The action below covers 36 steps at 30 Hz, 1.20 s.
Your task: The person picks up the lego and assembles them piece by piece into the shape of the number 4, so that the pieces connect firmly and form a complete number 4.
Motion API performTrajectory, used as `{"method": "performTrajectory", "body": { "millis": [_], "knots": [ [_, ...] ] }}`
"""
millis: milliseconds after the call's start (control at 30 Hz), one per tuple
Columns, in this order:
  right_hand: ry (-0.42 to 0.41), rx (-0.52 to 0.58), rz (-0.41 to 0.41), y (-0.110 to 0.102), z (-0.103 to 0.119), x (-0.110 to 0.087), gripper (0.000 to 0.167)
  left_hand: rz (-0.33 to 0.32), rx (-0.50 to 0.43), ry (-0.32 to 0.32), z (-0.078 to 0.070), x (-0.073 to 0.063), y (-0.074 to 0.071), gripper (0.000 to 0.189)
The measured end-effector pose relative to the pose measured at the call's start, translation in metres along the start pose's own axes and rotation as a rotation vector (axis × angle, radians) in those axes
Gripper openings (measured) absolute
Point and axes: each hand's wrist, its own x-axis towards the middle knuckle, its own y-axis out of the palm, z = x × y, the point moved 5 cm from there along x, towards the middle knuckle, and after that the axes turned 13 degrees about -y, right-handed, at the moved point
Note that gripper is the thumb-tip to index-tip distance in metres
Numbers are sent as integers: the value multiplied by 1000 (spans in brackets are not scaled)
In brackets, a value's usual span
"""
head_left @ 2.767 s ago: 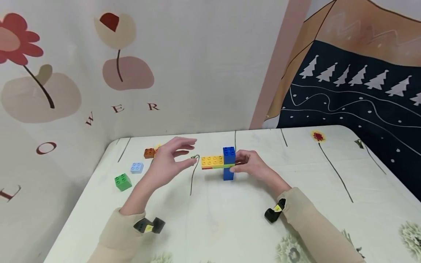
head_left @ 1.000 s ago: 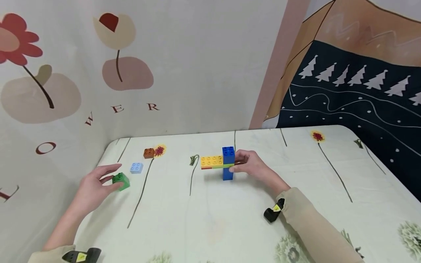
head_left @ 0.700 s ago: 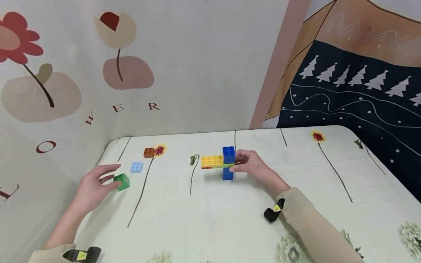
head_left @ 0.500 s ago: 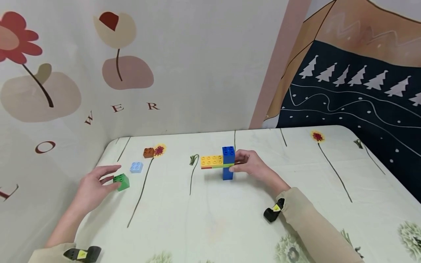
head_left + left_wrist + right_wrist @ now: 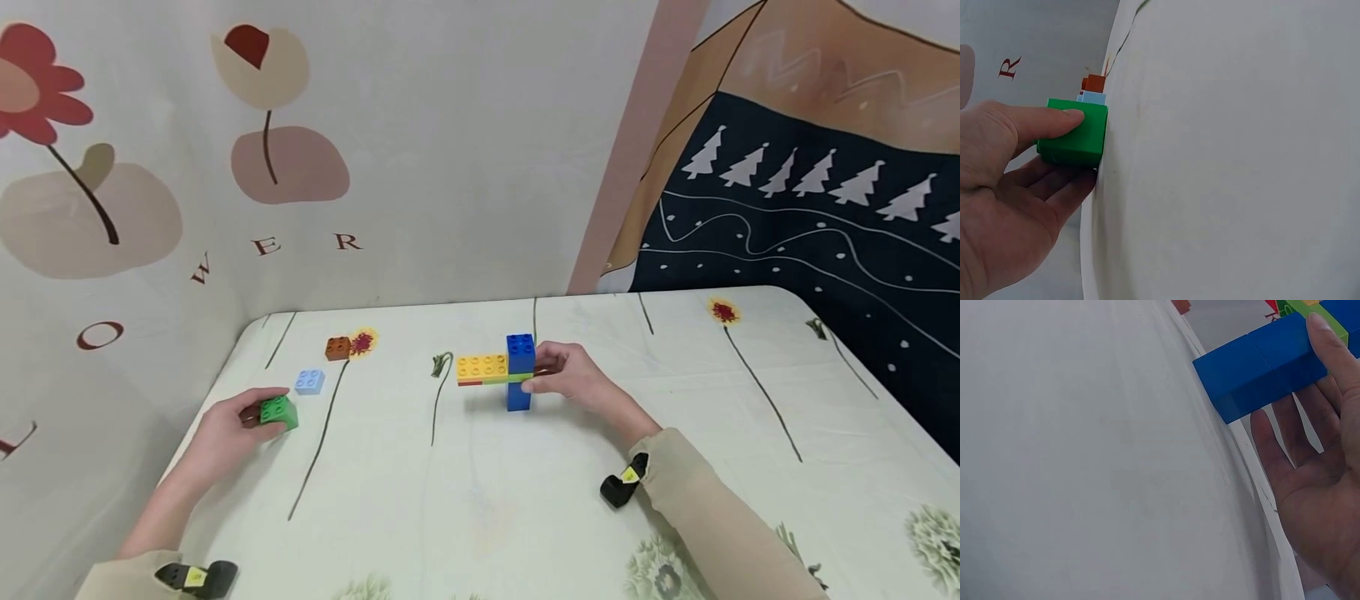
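At the table's left side my left hand (image 5: 228,429) pinches a green building brick (image 5: 279,412) between thumb and fingers. The left wrist view shows the thumb pressed flat on the face of that green brick (image 5: 1079,134), with fingers behind it. Near the middle, my right hand (image 5: 573,379) grips a built piece of bricks by its blue column (image 5: 521,354). From the column a yellow plate of studs (image 5: 482,367) sticks out leftward, with thin red and lime green layers under it. In the right wrist view the thumb lies at the lime green layer (image 5: 1319,315), over blue bricks (image 5: 1260,365).
A light blue brick (image 5: 309,382) lies just beyond the green one, and a brown brick (image 5: 338,348) lies farther back. The white cloth-covered table (image 5: 480,500) bears printed flowers. A patterned curtain (image 5: 450,150) hangs behind the table's back edge.
My left hand has come from beside the built piece over to the green brick, and its fingers have closed round it. The right hand has stayed in place on the column.
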Motion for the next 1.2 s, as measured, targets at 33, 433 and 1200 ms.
{"method": "performTrajectory", "body": {
  "millis": [33, 433, 1200],
  "knots": [
    [1, -2, -2, 0, 0, 0, 28, 8, -1, 1, -1, 0, 1, 50],
    [-26, 21, 8, 1, 0, 0, 29, 50, -44, 47, -23, -1, 8, 51],
    [-22, 10, 10, 0, 2, -1, 31, 178, -213, 180, -107, 2, 47, 46]
  ]
}}
